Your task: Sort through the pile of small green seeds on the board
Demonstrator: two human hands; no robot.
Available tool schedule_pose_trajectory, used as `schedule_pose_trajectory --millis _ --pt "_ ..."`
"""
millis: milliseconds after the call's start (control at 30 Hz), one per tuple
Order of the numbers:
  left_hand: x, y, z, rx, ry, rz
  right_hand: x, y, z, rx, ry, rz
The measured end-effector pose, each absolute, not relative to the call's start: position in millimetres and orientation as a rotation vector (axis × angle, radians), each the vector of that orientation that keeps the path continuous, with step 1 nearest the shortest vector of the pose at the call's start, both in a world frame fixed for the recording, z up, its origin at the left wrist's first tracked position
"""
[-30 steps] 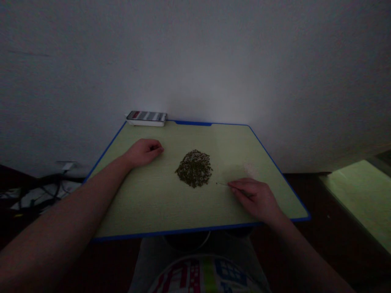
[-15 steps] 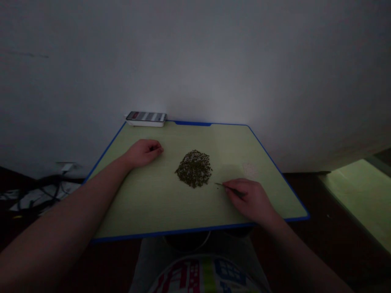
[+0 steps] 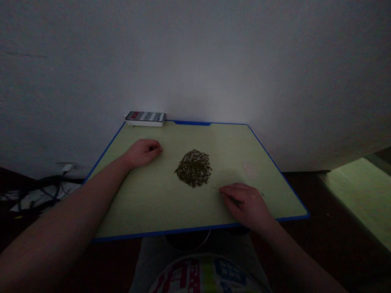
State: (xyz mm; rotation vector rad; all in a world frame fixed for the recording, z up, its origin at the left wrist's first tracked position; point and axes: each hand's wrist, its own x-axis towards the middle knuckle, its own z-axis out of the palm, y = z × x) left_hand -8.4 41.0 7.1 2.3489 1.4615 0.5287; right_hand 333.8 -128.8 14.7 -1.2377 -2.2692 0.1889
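Note:
A heap of small dark-green beans (image 3: 193, 169), speckled with pale grains, lies in the middle of the tabletop. My right hand (image 3: 244, 203) pinches slim tweezers (image 3: 215, 187); their thin tip points left, just short of the heap's lower right edge. Their rear end shows behind the knuckles, and the middle is hidden in the fingers. Left of the heap, my left hand (image 3: 145, 152) rests on the table with its fingers curled in, and nothing shows in it. Beyond my right hand is a thin patch of whitish grains (image 3: 249, 169).
The pale-green table (image 3: 146, 207) has a blue rim and stands against a grey wall. A phone (image 3: 146, 116) lies on a white box (image 3: 145, 123) at the far left corner. Dark cables (image 3: 45, 187) lie beyond the left side, and a greenish surface (image 3: 363, 195) is at the right.
My right hand has shifted left and slightly nearer to me with the tweezers. The small speck seen near their tip earlier no longer shows. My left hand stays in place.

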Motion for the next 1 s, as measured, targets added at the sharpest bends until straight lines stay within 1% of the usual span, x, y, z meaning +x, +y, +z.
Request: schedule_pose_trajectory --millis 200,333,433,767,900,1000 --pt "-7.8 41.3 7.3 2.335 1.463 0.525 321.0 -125.7 5.6 -1.14 -2.4 -0.078" --pt "-8.7 42.2 6.3 2.338 1.457 0.517 314.5 -124.8 2.5 -1.239 -2.454 -0.221" --pt "-9.5 42.5 5.8 2.353 1.469 0.504 315.7 -121.1 2.5 -1.325 -2.427 -0.253" --pt "-9.0 41.3 7.1 2.363 1.461 0.511 351.0 -126.1 17.9 -1.416 -2.166 0.093" --pt "-7.6 40.5 8.2 2.345 1.476 0.506 375.3 -133.5 27.7 -1.231 -2.269 0.21" --pt "-6.4 39.5 9.9 2.335 1.474 0.499 388.8 -130.2 29.8 -1.069 -2.367 0.378"
